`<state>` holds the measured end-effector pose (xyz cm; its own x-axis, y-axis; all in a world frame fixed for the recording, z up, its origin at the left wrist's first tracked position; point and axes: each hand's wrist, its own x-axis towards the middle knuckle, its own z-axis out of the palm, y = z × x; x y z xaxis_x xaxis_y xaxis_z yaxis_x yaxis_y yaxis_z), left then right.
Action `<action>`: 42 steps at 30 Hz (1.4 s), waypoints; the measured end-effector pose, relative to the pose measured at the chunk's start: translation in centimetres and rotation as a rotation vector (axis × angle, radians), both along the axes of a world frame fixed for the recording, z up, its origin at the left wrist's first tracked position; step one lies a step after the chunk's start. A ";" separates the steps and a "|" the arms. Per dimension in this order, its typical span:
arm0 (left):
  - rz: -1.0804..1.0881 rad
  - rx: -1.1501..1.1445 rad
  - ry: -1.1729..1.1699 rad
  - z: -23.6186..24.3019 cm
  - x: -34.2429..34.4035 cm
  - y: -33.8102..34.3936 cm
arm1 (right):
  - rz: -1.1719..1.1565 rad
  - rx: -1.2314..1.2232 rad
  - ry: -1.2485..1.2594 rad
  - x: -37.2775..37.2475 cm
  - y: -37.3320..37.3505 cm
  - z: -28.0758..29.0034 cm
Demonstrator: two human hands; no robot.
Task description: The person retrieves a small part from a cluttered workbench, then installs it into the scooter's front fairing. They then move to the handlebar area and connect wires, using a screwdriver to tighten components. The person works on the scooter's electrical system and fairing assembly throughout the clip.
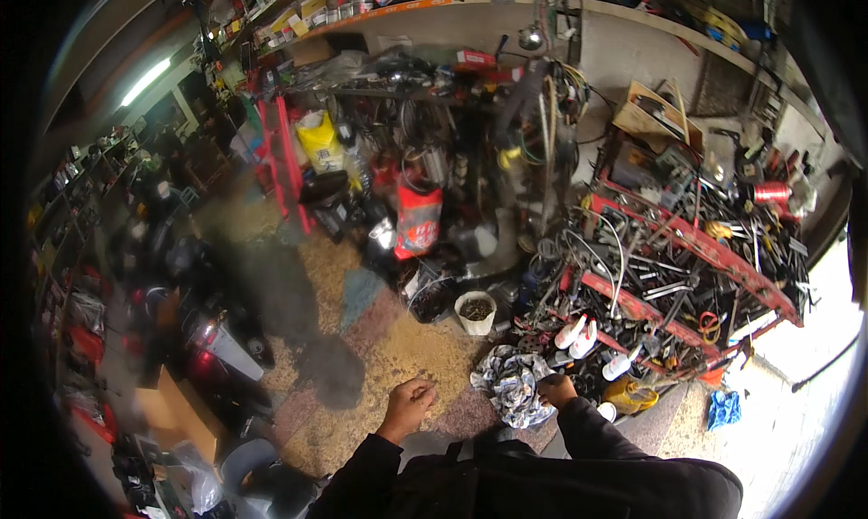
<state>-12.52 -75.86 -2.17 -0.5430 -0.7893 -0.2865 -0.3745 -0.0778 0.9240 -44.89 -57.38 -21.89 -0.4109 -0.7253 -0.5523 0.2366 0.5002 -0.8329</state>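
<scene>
My left hand [410, 409] is held over the speckled floor, its fingers curled together in a pinch. What it holds, if anything, is too small to make out. Level with it on the right, my right hand [557, 391] is closed at the edge of a crumpled ball of newspaper [508, 383]. A small dark thing shows at its fingertips, but its kind is unclear. Just beyond the paper stands a white bucket [476, 313] with dark contents. White spray bottles [583, 338] with red tops are close by on the right.
A red tiered rack [696, 239] heaped with hand tools fills the right. Ahead are a red bag [419, 221], a yellow bag [321, 144] and a black bucket [428, 293]. An open cardboard box [181, 415] lies at left, near a motorcycle [221, 352]. A yellow container [628, 395] sits right of my hand.
</scene>
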 end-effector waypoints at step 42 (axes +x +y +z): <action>-0.063 0.167 0.321 -2.9 -16.8 -81.2 | -0.767 0.356 -0.046 4.0 -40.0 -5.7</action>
